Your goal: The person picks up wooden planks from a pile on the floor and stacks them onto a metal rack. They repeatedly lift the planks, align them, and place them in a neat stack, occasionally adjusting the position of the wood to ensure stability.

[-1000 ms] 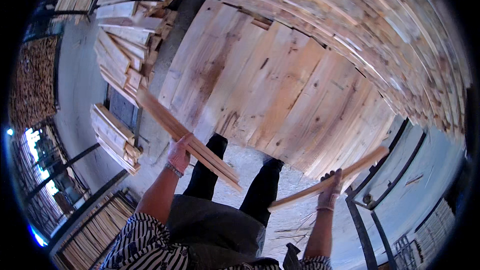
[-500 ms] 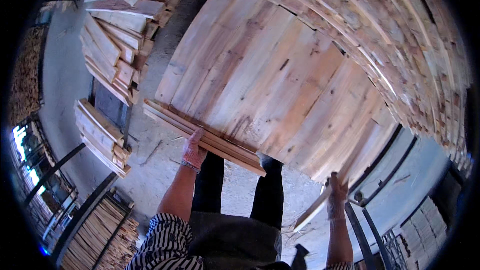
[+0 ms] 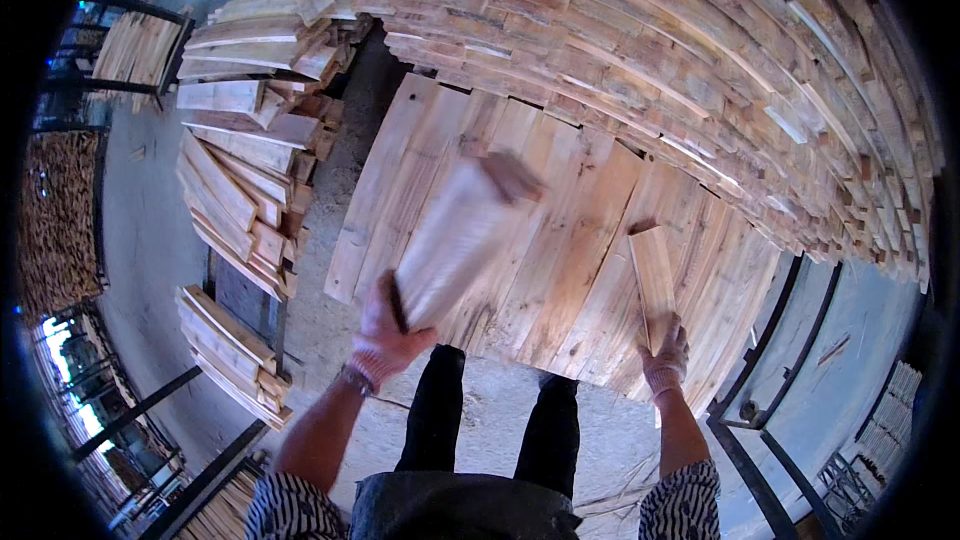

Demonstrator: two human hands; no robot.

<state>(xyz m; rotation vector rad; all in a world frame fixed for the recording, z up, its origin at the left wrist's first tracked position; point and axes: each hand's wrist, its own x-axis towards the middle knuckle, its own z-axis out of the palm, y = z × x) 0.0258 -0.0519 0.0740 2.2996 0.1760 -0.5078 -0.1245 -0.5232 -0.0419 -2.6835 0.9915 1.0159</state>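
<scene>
Through the head camera I have the gloved left hand [image 3: 385, 338], fingers closed round the near end of a pale, blurred wooden piece [image 3: 455, 235] above flat, knotty planks [image 3: 565, 270]. The right hand [image 3: 665, 360] grips a slim, straight-edged slat [image 3: 653, 272] over them; rough-ended stacked timber [image 3: 620, 60] rises beyond.

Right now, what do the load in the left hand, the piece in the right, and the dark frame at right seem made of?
Load in the left hand: likely wood, pale with brownish ends; blur hides its finish.
Piece in the right hand: apparently bare wood, light tan, no visible gloss.
Dark frame: probably metal, judging by its slim bars; any paint is uncertain.
</scene>
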